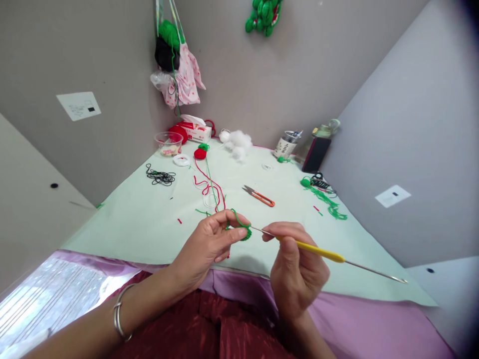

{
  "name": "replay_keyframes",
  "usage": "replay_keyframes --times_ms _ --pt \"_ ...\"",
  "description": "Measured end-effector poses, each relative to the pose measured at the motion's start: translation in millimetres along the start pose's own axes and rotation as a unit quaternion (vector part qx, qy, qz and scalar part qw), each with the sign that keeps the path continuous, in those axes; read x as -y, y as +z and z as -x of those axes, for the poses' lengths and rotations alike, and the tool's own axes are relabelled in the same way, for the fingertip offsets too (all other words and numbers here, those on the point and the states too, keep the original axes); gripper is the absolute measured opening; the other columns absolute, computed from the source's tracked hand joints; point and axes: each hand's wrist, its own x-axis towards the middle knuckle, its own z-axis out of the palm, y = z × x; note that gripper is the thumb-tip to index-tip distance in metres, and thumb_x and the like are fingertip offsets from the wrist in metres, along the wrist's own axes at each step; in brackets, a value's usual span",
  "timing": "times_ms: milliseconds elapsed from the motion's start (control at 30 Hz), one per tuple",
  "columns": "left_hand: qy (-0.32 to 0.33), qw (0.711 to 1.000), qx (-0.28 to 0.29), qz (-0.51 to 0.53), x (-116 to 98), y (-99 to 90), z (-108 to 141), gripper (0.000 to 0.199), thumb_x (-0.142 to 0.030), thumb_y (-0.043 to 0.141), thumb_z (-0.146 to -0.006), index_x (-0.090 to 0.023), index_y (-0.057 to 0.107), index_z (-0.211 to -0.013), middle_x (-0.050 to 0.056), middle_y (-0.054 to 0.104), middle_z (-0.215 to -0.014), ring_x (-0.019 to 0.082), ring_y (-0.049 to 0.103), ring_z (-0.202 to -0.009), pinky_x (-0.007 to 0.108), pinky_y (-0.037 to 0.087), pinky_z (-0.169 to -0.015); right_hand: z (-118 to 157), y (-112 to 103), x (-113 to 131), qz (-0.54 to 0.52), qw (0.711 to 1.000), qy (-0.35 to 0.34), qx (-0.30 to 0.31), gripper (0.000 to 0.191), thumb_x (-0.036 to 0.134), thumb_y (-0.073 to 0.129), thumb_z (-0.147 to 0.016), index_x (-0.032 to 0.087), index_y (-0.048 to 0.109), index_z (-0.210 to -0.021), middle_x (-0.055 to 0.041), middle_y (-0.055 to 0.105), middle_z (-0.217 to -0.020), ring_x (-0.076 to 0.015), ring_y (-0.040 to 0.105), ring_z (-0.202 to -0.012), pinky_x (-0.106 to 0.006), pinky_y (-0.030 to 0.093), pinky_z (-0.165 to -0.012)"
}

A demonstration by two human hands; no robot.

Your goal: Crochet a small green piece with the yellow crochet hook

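Pinched between the thumb and fingers of my left hand (pixel 217 237) is a small green crochet piece (pixel 246 233), with green yarn looped over the forefinger. My right hand (pixel 299 269) is closed around the yellow grip of a crochet hook (pixel 322 252). The hook's thin metal tip meets the edge of the green piece, and its other metal end points to the lower right. From the left hand, green and red strands run back across the table to a red ball of yarn (pixel 200 154) and a green one (pixel 203 147). Fingers hide part of the crochet piece.
Orange thread snips (pixel 259 196) lie beyond my hands. Black cord (pixel 160 175) and a clear tub (pixel 169 144) are at left. White stuffing (pixel 239 144), a pen holder (pixel 286 144), a phone (pixel 316 155) and green yarn strands (pixel 329 199) sit toward the back and right.
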Motion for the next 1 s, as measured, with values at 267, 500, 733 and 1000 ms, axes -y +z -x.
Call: replay_keyframes --times_ms 267,500,733,1000 --pt "-0.012 1.000 0.008 0.003 2.0 0.5 -1.0 0.030 -0.039 0.090 -0.080 -0.018 0.072 -0.091 -0.008 0.050 -0.070 0.000 0.025 -0.045 0.021 0.013 -0.042 1.0 -2.7 -0.2 0.009 1.000 0.013 0.026 0.024 0.016 0.054 -0.105 0.024 0.076 -0.102 -0.0005 0.073 -0.086 -0.0161 0.065 -0.079 -0.032 0.050 -0.071" --pt "-0.003 1.000 0.015 0.009 0.9 1.3 0.5 0.035 -0.034 0.090 -0.081 -0.020 0.074 -0.109 -0.007 0.057 -0.077 0.000 0.028 -0.047 0.020 0.016 -0.041 2.2 -4.1 -1.6 0.006 0.998 0.030 0.057 0.023 0.016 0.054 -0.105 0.025 0.076 -0.103 0.0000 0.073 -0.088 -0.0150 0.066 -0.082 -0.030 0.051 -0.073" --pt "0.011 0.999 0.042 0.009 0.2 0.5 0.7 0.087 -0.019 0.087 -0.083 -0.027 0.047 -0.160 -0.008 0.060 -0.077 0.001 0.029 -0.048 0.019 0.018 -0.043 3.6 -5.6 -2.4 -0.021 0.993 0.059 0.099 0.024 0.016 0.057 -0.105 0.028 0.078 -0.109 -0.0010 0.078 -0.099 -0.0159 0.069 -0.094 -0.030 0.056 -0.083" --pt "0.019 0.999 0.030 -0.036 4.0 -3.8 2.0 0.069 -0.035 0.082 -0.091 -0.029 0.055 -0.154 -0.002 0.064 -0.101 -0.001 0.030 -0.047 0.020 0.019 -0.041 2.4 -3.9 -12.3 -0.110 0.981 0.156 0.044 0.020 0.026 0.061 -0.105 0.025 0.079 -0.099 -0.0025 0.077 -0.092 -0.0148 0.067 -0.078 -0.029 0.056 -0.073"
